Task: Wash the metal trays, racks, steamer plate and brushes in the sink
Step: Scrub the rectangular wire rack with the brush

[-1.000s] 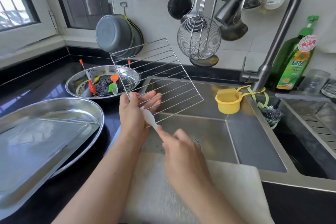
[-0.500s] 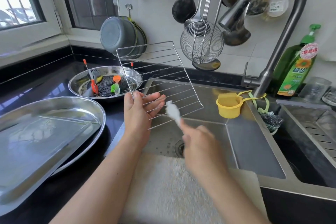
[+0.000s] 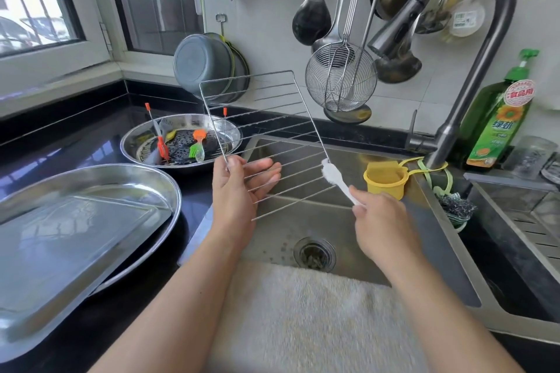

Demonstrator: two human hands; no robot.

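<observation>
Our left hand [image 3: 239, 188] is raised, palm up, thumb pinched over spread fingers. Our right hand [image 3: 383, 225], knuckles up, is closed tight, both bare forearms reaching forward side by side.

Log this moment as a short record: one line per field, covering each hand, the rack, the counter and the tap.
left hand: grips the wire rack by its left edge, over the sink
right hand: holds a white brush, bristles on the rack's right edge
rack: tilted, lifted clear of the basin
counter: oval tray holding a flat tray; round dish with small brushes
tap: no water seen
</observation>
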